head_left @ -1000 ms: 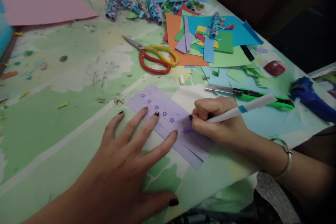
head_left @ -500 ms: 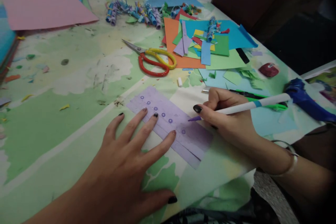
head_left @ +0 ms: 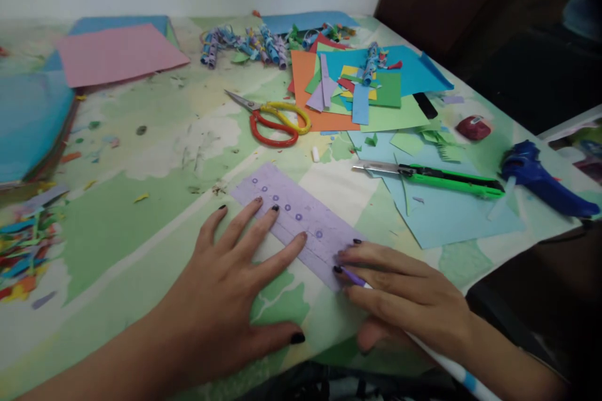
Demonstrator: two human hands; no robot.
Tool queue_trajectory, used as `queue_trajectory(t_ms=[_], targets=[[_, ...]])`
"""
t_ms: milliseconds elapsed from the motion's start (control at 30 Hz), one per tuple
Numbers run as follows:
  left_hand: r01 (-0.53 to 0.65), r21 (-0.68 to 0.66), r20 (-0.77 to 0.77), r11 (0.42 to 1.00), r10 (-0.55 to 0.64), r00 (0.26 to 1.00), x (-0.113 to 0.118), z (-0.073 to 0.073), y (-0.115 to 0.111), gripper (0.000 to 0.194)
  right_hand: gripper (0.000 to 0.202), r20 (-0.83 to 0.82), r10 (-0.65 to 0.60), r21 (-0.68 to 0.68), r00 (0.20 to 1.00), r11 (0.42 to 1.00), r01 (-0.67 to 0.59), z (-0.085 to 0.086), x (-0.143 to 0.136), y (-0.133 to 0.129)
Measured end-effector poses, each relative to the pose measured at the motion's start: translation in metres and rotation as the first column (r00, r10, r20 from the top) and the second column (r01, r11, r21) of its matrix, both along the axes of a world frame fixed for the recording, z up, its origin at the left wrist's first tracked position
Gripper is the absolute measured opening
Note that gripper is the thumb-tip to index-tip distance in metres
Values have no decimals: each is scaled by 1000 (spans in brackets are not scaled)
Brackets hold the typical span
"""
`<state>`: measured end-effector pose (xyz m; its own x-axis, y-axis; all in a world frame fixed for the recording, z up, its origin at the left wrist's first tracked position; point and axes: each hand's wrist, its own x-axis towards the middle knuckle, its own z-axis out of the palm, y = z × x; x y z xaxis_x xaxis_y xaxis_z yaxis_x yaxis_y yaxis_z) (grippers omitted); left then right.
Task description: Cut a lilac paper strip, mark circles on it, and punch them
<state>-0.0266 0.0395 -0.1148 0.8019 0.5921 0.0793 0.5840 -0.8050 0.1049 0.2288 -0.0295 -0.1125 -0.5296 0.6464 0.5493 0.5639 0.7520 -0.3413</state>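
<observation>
Head view
Left hand [head_left: 230, 291]: fingers spread, some tips on the purple paper [head_left: 285, 200]
Right hand [head_left: 414, 294]: fingers extended at the paper's right end, marker [head_left: 446, 363] held among them
Purple paper: flat on the surface [head_left: 117, 238], marked with small rings
Beyond it: scissors [head_left: 277, 125]
Right of it: green cutter [head_left: 451, 180]

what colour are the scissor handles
One handle is red and the other handle yellow, clearest in the head view.

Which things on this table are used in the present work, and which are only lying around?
In use:
purple paper, beneath the left hand
white marker, in the right hand

Lying about:
scissors
green cutter
blue glue gun
pink sheet
</observation>
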Motion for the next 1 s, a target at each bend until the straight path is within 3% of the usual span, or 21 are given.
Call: queue_trajectory(t_ms=[200, 567, 867, 1000], targets=[[4, -16, -40, 1000, -4, 999, 1, 7, -1, 84, 27, 1, -16, 55, 1000, 998, 16, -16, 0, -4], [-11, -96, -89, 995, 2, 996, 0, 12, -4, 84, 18, -68, -18, 137, 998, 990, 27, -10, -4, 0], [-27, -61, -85, 998, 22, 996, 3, 18, -10, 79, 9, -44, -68, 100, 997, 992, 72, -8, -5, -1], [-82, 6, -42, 997, 82, 996, 11, 23, -24, 76, 9, -42, -80, 83, 996, 993, 83, -10, -4, -1]])
